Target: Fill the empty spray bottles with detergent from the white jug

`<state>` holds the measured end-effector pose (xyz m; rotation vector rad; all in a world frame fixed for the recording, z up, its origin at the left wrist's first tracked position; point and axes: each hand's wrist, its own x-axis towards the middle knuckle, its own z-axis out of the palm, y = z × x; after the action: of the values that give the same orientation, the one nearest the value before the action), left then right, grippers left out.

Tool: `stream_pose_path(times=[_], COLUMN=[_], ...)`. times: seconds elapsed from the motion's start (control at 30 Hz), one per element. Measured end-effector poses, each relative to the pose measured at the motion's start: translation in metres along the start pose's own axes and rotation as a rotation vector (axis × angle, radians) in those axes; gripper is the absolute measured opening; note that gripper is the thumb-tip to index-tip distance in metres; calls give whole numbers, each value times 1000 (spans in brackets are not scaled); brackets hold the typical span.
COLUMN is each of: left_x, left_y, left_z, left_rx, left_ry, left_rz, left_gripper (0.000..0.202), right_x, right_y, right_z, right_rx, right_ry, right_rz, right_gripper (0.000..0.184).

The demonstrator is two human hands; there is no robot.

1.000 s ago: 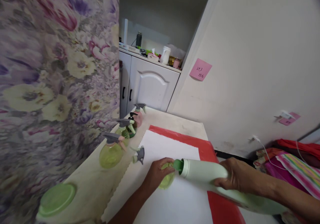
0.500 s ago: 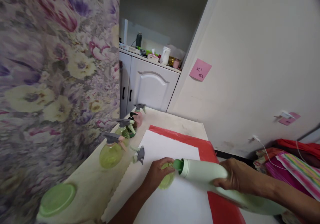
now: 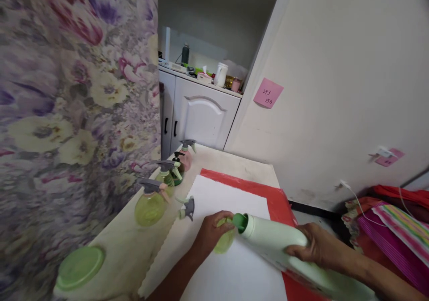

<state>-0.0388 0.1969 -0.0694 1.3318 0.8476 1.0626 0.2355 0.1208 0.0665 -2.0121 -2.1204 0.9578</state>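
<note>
My left hand (image 3: 209, 235) is wrapped around a small yellow-green spray bottle body (image 3: 224, 243) standing on a white sheet (image 3: 231, 265). My right hand (image 3: 317, 248) grips a large pale green bottle (image 3: 278, 243), tipped on its side. The bottle's green spout (image 3: 239, 221) rests at the mouth of the small bottle. A loose grey trigger spray head (image 3: 187, 208) lies on the sheet just left of my left hand.
Several trigger spray bottles (image 3: 150, 201) line the left edge of the cream table (image 3: 127, 243). A green lid (image 3: 79, 261) sits near left. A red mat (image 3: 278, 202) underlies the sheet. Floral curtain (image 3: 67, 104) left, wall (image 3: 335, 91) right, white cabinet (image 3: 197, 115) behind.
The big bottle's rear end has dropped slightly, so it slopes more steeply up toward its spout. My left hand and the small bottle have stayed in place.
</note>
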Motion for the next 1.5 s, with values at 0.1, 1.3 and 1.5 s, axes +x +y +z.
stream_pose_path(times=[0.1, 1.3, 1.5], left_x=[-1, 2, 5], left_y=[0, -3, -2], left_z=[0, -19, -29], left_rx=[12, 237, 249], left_ry=[10, -16, -109], left_rz=[-1, -7, 16], left_gripper=[18, 32, 37], right_x=[-2, 150, 131], right_y=[2, 18, 36], right_z=[4, 88, 87], right_rx=[135, 1096, 1029], right_ry=[0, 853, 874], right_rz=[53, -209, -204], right_gripper=[26, 62, 33])
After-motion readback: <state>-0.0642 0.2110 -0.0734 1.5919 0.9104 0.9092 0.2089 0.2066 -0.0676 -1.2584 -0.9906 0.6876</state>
